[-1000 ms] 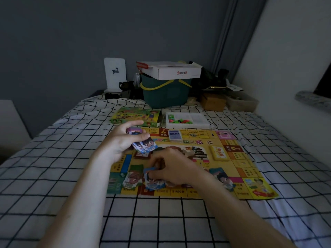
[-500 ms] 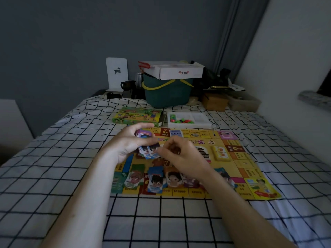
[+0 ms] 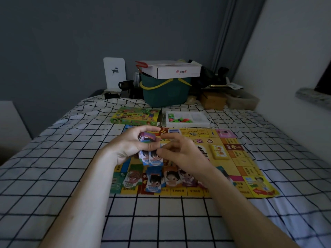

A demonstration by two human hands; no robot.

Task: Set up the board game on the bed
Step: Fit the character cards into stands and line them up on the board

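- Dealing play money onto the game board (image 3: 231, 169) appears to be the step in hand; the left hand (image 3: 129, 145) holds a stack of notes (image 3: 151, 154) above the board's near left part, fingers curled round it with the thumb across the top.
- The right hand (image 3: 182, 154) meets the stack's lower edge with thumb and forefinger drawn together; whether it already pinches a note cannot be told.
- Recommended technique: peel one note only, from the front of the stack; keep the left grip firm so the remainder does not fan out or drop; confirm the printed denomination before laying it down.
- Several piles of notes (image 3: 155, 183) lie in a row along the board's near edge, side by side; lay each further note squarely on the pile that matches it, so the row remains readable.
- The board lies flat on a bed (image 3: 71, 176) covered in a white sheet with a black grid; the soft surface may let piles slide, so press lightly when placing.
- Beyond the board: the game box (image 3: 136, 116) and, just beside it, a white tray (image 3: 187, 119) holding small coloured pieces; a yellow card deck (image 3: 220, 152) rests on the board's right part.
- At the head of the bed: a green basket (image 3: 165, 92) with a white carton (image 3: 172, 69) on top, and a white card with a deer figure (image 3: 114, 72); the room is dim, with a grey wall and a curtain (image 3: 227, 33).
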